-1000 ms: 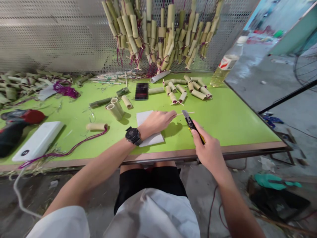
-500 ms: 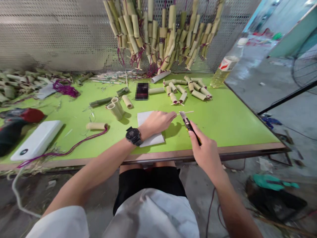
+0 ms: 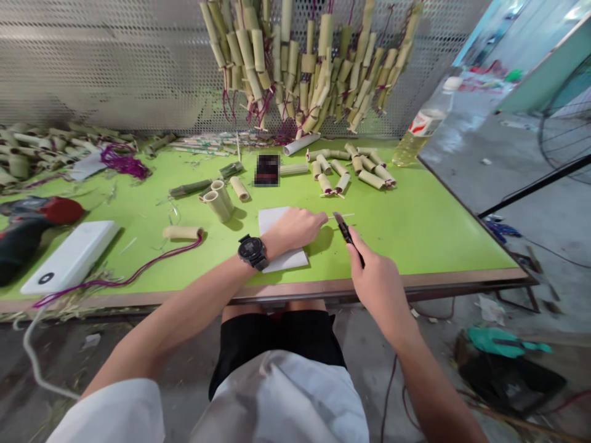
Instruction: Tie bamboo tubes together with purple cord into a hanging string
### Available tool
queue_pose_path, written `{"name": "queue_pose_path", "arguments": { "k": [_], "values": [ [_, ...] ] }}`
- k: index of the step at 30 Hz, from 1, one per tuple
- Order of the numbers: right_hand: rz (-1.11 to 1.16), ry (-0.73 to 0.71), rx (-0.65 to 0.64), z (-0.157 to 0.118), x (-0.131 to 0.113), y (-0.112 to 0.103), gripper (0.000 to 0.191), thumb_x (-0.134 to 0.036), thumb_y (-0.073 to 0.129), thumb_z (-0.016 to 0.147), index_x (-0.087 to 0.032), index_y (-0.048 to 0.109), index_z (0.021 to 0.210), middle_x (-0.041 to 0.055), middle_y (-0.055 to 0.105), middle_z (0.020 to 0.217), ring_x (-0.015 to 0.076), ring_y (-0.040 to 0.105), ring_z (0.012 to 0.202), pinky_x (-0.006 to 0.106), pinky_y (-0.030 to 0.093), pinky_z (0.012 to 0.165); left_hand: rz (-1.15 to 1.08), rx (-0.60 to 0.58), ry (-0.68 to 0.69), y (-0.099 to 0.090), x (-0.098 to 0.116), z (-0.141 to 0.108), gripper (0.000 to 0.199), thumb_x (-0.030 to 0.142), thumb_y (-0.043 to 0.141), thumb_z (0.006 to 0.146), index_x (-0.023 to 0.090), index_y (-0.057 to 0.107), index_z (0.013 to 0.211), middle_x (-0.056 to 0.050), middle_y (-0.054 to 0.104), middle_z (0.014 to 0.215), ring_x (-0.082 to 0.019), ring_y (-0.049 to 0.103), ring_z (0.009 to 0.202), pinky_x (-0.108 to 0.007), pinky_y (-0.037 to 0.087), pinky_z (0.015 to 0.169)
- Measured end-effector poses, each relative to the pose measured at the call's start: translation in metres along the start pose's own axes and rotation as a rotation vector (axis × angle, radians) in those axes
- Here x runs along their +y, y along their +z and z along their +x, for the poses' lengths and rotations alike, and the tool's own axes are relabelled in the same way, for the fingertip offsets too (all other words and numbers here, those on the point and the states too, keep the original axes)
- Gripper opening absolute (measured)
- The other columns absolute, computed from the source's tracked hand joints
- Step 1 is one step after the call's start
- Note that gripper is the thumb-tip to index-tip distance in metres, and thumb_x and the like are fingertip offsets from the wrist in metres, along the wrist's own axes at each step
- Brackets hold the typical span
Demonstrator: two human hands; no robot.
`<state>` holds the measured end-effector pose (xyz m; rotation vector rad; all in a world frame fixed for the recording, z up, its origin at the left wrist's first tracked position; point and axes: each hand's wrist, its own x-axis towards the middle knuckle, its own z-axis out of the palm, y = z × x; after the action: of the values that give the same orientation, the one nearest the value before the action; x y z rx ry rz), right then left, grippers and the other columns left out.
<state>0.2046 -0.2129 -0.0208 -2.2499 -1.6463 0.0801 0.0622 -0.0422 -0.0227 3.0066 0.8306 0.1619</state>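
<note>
Thin stick (image 3: 347,215) pokes from the pinched left grip (image 3: 298,227), its held end hidden; right grip (image 3: 379,272) clamps a cutter (image 3: 347,234), blade (image 3: 338,218) overlapping it, contact unclear.

We note a pale, thin stick (image 3: 346,215), near level, one end in our left hand (image 3: 298,229). Black utility knife (image 3: 345,231), blade out, slants up and leftward from our right hand (image 3: 376,274) over the worktop (image 3: 434,227), tip at the stick.
</note>
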Motion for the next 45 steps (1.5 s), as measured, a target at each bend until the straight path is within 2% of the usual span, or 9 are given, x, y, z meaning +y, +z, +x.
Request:
{"name": "queue_pose_path", "arguments": {
  "k": [4, 9, 17, 23, 30, 36, 42, 45],
  "values": [
    [-0.129, -0.012, -0.118, 0.010, -0.010, -0.004, 0.051, -0.029, 0.036, 0.110, -0.018, 0.057, 0.156, 0.0128, 0.079, 0.079, 0.0251, 0.073, 0.065, 0.030, 0.042, 0.056, 0.004, -0.094, 0.029, -0.002, 0.001, 0.001, 0.027, 0.009, 0.046, 0.096, 0.012, 0.073, 0.101, -0.014, 0.072, 0.077, -0.024, 0.069, 0.069, -0.032, 0.040, 0.061],
    [-0.199, -0.019, -0.166, 0.025, -0.022, -0.005, 0.050, -0.025, 0.036, 0.112, -0.018, 0.052, 0.159, 0.0140, 0.080, 0.086, 0.0251, 0.076, 0.074, 0.029, 0.045, 0.061, 0.063, -0.135, 0.036, -0.004, 0.002, 0.004, 0.028, 0.006, 0.047, 0.095, 0.010, 0.071, 0.108, -0.014, 0.073, 0.083, -0.024, 0.072, 0.076, -0.031, 0.043, 0.062],
    [-0.317, -0.054, -0.153, 0.016, -0.025, -0.007, 0.049, -0.022, 0.036, 0.111, -0.015, 0.053, 0.157, 0.0165, 0.080, 0.086, 0.0253, 0.076, 0.074, 0.029, 0.047, 0.061, 0.021, -0.117, 0.040, 0.000, 0.002, 0.009, 0.028, 0.002, 0.049, 0.096, 0.009, 0.071, 0.112, -0.015, 0.074, 0.088, -0.025, 0.074, 0.082, -0.031, 0.045, 0.064],
    [-0.254, -0.046, -0.141, 0.029, -0.024, -0.004, 0.048, -0.024, 0.037, 0.112, -0.014, 0.054, 0.156, 0.0165, 0.081, 0.089, 0.0253, 0.077, 0.074, 0.030, 0.048, 0.063, 0.000, -0.099, 0.054, 0.001, 0.004, 0.009, 0.030, 0.004, 0.047, 0.099, 0.008, 0.072, 0.114, -0.015, 0.074, 0.087, -0.026, 0.073, 0.080, -0.033, 0.049, 0.069],
    [-0.287, -0.042, -0.117, 0.017, -0.019, -0.003, 0.048, -0.024, 0.038, 0.111, -0.016, 0.057, 0.155, 0.0150, 0.081, 0.087, 0.0278, 0.076, 0.073, 0.031, 0.043, 0.058, -0.027, -0.129, 0.010, 0.001, 0.007, 0.010, 0.030, 0.002, 0.048, 0.098, 0.008, 0.072, 0.116, -0.016, 0.075, 0.088, -0.028, 0.075, 0.085, -0.033, 0.049, 0.067],
    [-0.231, -0.085, -0.099, 0.029, -0.019, 0.002, 0.049, -0.025, 0.037, 0.112, -0.016, 0.055, 0.156, 0.0156, 0.082, 0.094, 0.0256, 0.077, 0.075, 0.030, 0.045, 0.061, -0.040, -0.112, 0.030, -0.002, 0.008, 0.008, 0.034, 0.000, 0.045, 0.098, 0.006, 0.072, 0.116, -0.018, 0.075, 0.090, -0.028, 0.075, 0.087, -0.034, 0.051, 0.070],
    [-0.251, -0.056, -0.116, 0.014, -0.015, -0.004, 0.048, -0.025, 0.039, 0.111, -0.017, 0.057, 0.155, 0.0135, 0.082, 0.089, 0.0257, 0.076, 0.072, 0.030, 0.043, 0.059, -0.068, -0.101, -0.004, 0.001, 0.006, 0.010, 0.031, 0.000, 0.049, 0.096, 0.007, 0.074, 0.114, -0.018, 0.075, 0.091, -0.028, 0.075, 0.085, -0.033, 0.051, 0.068],
    [-0.232, -0.049, -0.135, 0.022, -0.012, -0.007, 0.048, -0.026, 0.040, 0.111, -0.021, 0.058, 0.155, 0.0128, 0.083, 0.093, 0.0269, 0.076, 0.074, 0.030, 0.043, 0.060, -0.070, -0.118, 0.032, 0.000, 0.004, 0.010, 0.030, 0.000, 0.050, 0.096, 0.008, 0.073, 0.114, -0.016, 0.076, 0.092, -0.026, 0.075, 0.085, -0.031, 0.052, 0.071]
  ]
}}
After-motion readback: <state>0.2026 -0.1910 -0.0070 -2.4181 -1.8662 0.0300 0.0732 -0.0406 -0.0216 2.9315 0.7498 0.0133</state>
